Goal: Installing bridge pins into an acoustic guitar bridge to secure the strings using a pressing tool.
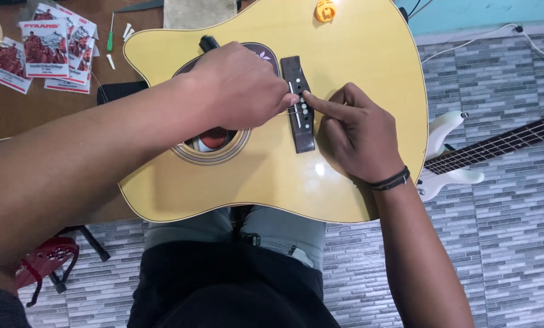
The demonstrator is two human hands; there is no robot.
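A yellow acoustic guitar (345, 61) lies flat across my lap. My left hand (238, 85) reaches in from the left over the soundhole (214, 143), closed around a black-handled tool (208, 42), with its fingertips at the dark bridge (302, 136). My right hand (357, 133), with a dark band on the wrist, rests on the guitar top to the right of the bridge. Its index fingertip sits on a white bridge pin (304, 107), and the other fingers are curled. A thin string runs at the bridge between the two hands.
An orange string winder (325, 10) lies on the guitar's top. On the brown table at upper left are several string packets (44, 48), a green screwdriver (110, 36) and loose white pins (127, 30). A white electric guitar (451, 152) lies on the grey floor at right. A red stool (44, 258) stands lower left.
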